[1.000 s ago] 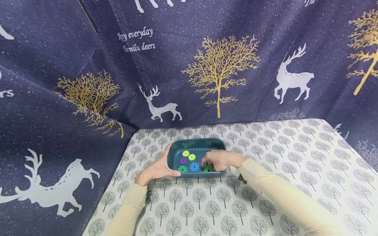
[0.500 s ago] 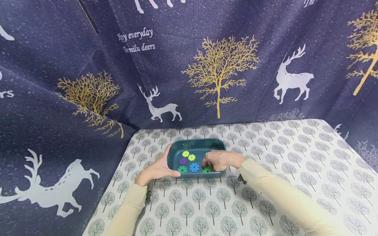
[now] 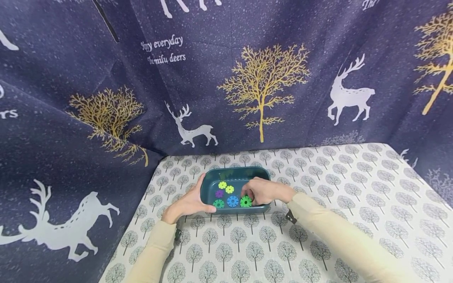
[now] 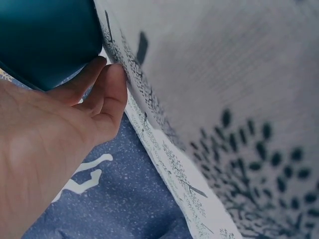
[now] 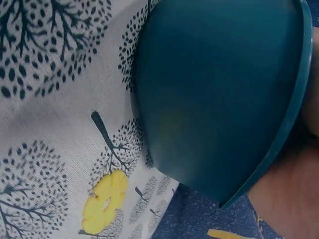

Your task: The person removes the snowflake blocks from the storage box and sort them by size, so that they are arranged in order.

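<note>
A dark teal plastic bin (image 3: 233,171) stands on the table. My left hand (image 3: 191,201) holds its left end, the thumb over the front rim and the fingers along the outer wall. In the left wrist view, the fingers (image 4: 114,94) bend beside the bin's lower edge. Inside the bin, my right hand (image 3: 263,191) has curled fingers at the right edge of a green toothed snowflake disc (image 3: 244,201). Left of it lie a blue disc (image 3: 232,201) and a second green disc (image 3: 218,204). Behind these are a purple disc (image 3: 219,193) and two yellow-green ones (image 3: 229,189).
White cloth (image 3: 244,251) with printed trees covers the table. A yellow flower-shaped piece (image 5: 104,201) lies on the cloth outside the bin in the right wrist view. A dark blue curtain (image 3: 212,78) with deer and trees hangs behind and at the left.
The green disc at my right hand has shifted slightly left, and more of its face shows. The right fingers have moved a little, while my left hand and the bin stay put.
</note>
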Demonstrator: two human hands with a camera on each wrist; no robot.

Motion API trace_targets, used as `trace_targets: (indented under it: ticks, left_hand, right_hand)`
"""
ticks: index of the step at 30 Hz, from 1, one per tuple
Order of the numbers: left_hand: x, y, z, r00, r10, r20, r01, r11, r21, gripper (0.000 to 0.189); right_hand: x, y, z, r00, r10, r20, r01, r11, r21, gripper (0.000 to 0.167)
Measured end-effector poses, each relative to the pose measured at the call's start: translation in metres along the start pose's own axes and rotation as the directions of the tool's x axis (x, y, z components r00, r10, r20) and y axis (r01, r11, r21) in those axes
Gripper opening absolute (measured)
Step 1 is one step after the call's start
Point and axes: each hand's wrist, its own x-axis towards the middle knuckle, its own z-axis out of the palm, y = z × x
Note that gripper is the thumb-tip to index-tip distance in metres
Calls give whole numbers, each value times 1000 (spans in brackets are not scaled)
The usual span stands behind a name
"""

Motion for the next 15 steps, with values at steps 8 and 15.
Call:
trace_targets:
  ticks: [8,15]
  left_hand:
    - [0,0,1,1000,1,-5,-1,1000,5,152]
    - [-1,0,0,1000,-1,2,1,1000,19,151]
  right_hand:
    - [-5,4,-2,996,-47,-72,55,991,118,42]
    - [-12,6,-6,988,-61,-141,92,971,219,42]
